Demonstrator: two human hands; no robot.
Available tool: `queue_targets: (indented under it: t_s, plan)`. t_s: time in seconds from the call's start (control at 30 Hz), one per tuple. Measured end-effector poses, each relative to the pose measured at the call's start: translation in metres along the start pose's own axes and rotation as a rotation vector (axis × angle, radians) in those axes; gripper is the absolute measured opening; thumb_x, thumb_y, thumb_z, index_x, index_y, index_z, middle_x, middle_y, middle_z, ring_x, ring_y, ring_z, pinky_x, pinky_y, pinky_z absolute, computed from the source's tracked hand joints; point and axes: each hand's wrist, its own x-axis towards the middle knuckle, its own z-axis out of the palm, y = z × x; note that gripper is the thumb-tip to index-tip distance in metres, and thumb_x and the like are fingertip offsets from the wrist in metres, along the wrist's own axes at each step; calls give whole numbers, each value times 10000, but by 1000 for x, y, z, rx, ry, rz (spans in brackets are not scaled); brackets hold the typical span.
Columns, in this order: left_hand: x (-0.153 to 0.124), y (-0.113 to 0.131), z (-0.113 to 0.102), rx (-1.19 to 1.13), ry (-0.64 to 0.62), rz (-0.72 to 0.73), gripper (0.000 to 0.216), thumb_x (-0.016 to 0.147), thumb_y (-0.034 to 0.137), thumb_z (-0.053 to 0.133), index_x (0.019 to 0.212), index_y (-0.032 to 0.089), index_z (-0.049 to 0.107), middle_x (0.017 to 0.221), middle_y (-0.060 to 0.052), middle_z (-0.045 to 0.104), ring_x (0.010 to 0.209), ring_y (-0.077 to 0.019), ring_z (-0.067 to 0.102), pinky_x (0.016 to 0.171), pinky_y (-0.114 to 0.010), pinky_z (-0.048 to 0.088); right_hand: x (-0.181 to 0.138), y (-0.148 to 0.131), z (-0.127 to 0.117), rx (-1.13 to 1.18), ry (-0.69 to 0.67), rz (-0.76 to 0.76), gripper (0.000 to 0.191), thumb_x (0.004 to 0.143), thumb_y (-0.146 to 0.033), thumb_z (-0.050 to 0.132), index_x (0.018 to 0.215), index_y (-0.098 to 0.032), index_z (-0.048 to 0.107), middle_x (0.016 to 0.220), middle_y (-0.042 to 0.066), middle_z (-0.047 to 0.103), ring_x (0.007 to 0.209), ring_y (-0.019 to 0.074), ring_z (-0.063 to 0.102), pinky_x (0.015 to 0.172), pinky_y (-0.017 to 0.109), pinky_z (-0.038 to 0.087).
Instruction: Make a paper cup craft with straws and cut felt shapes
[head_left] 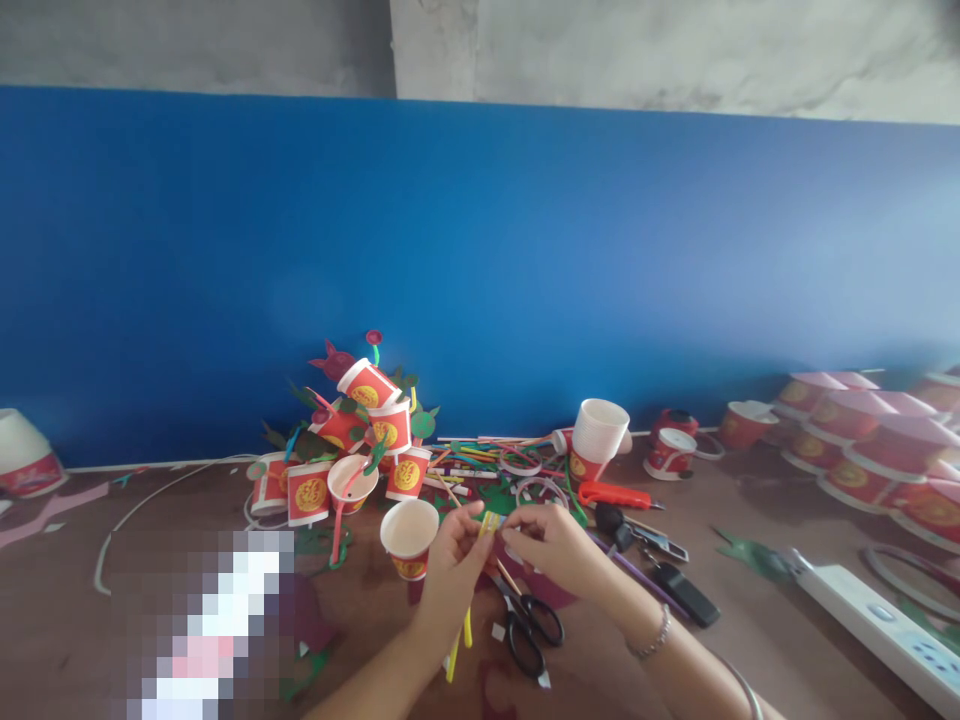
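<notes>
My left hand [456, 562] pinches a small yellow piece [490, 522] between thumb and fingers; its exact kind is too small to make out. At the right edge of that piece, my right hand [556, 550] has its fingertips closed together, and what they grip is hidden. Yellow straws [468, 628] show below my left hand, partly covered by it. Just under both hands lie black-handled scissors [529, 635] on the brown table. A paper cup [409, 540] with a red and yellow print stands upright beside my left hand.
Left of centre rises a pile of decorated red paper cups [367, 430]. Loose straws [472, 460], a stack of white cups [600, 440], a red-orange glue gun [615, 495] and a black key fob [684, 594] lie beyond. A white power strip [862, 610] and stacked cups [862, 450] stand right.
</notes>
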Motion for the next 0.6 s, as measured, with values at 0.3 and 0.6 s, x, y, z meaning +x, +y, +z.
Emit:
queue_targets:
  t_s: [0.3, 0.6]
  plan:
    - [0, 4, 0, 20, 44, -36, 413, 579, 446, 791, 826, 138, 672, 726, -27, 669, 592, -121, 565, 541, -222, 447, 0, -2, -1, -16, 2, -7, 195, 799, -252, 520, 720, -152, 669, 492, -12, 608, 453, 102, 526, 466, 187, 371]
    - [1, 2, 2, 8, 29, -145, 460, 552, 541, 778, 707, 140, 617, 577, -12, 646, 523, -129, 590, 563, -254, 478, 0, 1, 0, -62, 9, -3, 200, 796, -259, 518, 725, -160, 677, 504, -7, 627, 456, 107, 529, 463, 193, 355]
